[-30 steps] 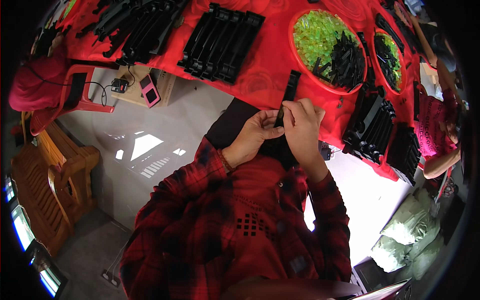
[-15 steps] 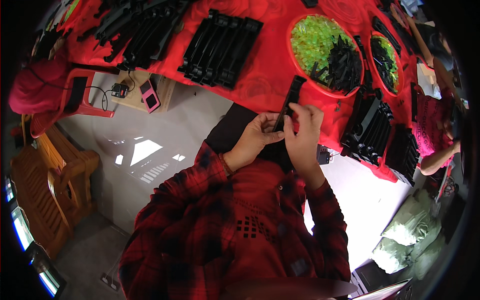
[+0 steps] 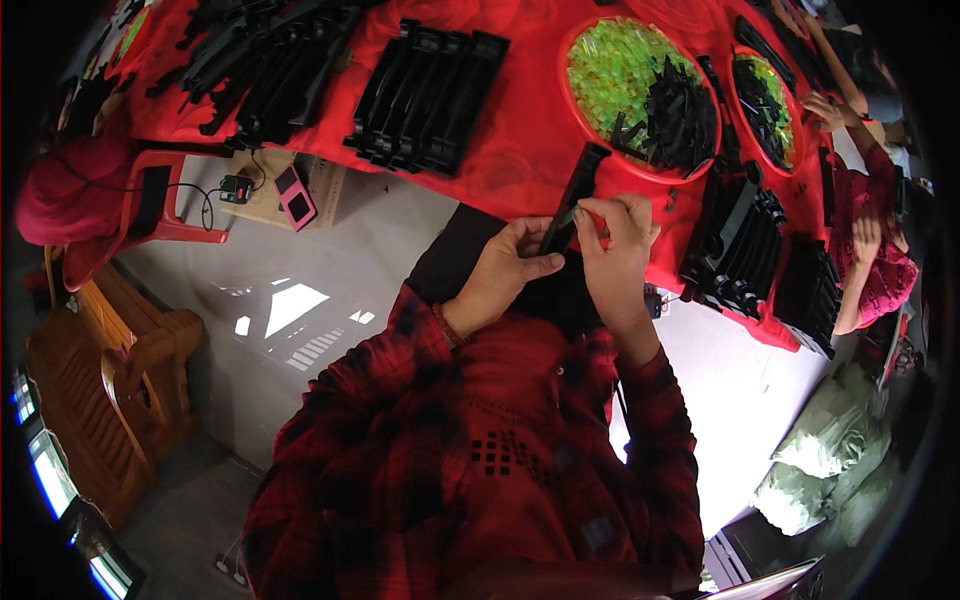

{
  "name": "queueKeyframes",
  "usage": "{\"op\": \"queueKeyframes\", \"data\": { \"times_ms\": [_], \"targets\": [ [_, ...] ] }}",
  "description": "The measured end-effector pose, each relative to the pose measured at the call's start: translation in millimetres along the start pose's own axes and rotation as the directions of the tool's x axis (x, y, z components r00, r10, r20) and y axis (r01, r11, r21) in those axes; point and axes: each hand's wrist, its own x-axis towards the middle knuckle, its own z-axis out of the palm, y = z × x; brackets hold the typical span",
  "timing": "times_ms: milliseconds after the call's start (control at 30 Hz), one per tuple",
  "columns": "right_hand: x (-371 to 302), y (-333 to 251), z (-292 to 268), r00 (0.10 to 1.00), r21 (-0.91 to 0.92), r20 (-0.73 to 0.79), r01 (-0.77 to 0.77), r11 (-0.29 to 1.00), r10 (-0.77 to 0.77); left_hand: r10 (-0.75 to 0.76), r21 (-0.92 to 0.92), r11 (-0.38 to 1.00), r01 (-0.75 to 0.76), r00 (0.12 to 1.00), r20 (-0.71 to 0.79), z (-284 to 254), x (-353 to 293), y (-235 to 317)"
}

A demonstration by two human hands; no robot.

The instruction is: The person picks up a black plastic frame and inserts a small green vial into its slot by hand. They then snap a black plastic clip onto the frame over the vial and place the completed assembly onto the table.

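Observation:
My left hand (image 3: 507,268) is closed round the lower end of a long black plastic strip (image 3: 580,178), held tilted in front of my body at the table's edge. My right hand (image 3: 617,238) pinches a small greenish piece (image 3: 567,216) between thumb and forefinger, against the side of the strip. The exact shape of that piece is mostly covered by my fingertips. Just beyond the strip stands a red oval basin (image 3: 568,95) holding yellow-green translucent bits (image 3: 625,75) and thin black slips (image 3: 680,110).
A neat row of black strips (image 3: 425,95) lies left on the red-covered table (image 3: 535,90), with a looser pile (image 3: 285,75) farther left. More strips (image 3: 745,240) and a second basin (image 3: 797,150) are at right. A co-worker (image 3: 868,245) sits there; a red chair (image 3: 150,215) stands left.
The green piece now shows between my right fingertips, which have shifted slightly on the strip. My left hand keeps its hold. At right, the co-worker's arms have moved.

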Motion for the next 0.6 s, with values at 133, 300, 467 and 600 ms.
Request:
{"op": "queueKeyframes", "data": {
  "times_ms": [133, 300, 467, 600],
  "targets": [
    [7.4, 0.6, -1.6, 0.997, -0.009, 0.066, 0.044, 0.999, -0.044, -0.011, -0.002, 1.000, 0.011, 1.000, 0.018, -3.8, 2.2, -2.5],
    [7.9, -3.5, -2.4, 0.992, -0.062, 0.109, 0.072, 0.995, -0.065, -0.012, -0.041, 0.999, 0.012, 1.000, 0.005, -3.0, 2.5, -3.1],
    [9.0, -4.5, -2.5, 0.978, -0.094, 0.163, 0.143, 0.985, -0.126, -0.011, -0.028, 1.000, 0.011, 1.000, 0.011, -3.5, 1.7, -1.4],
    [10.5, -15.9, -6.3, 0.920, -0.359, 0.339, 0.321, 0.877, -0.197, -0.033, -0.057, 0.998, 0.034, 0.999, 0.017, -2.6, 1.1, -2.8]
  ]
}}
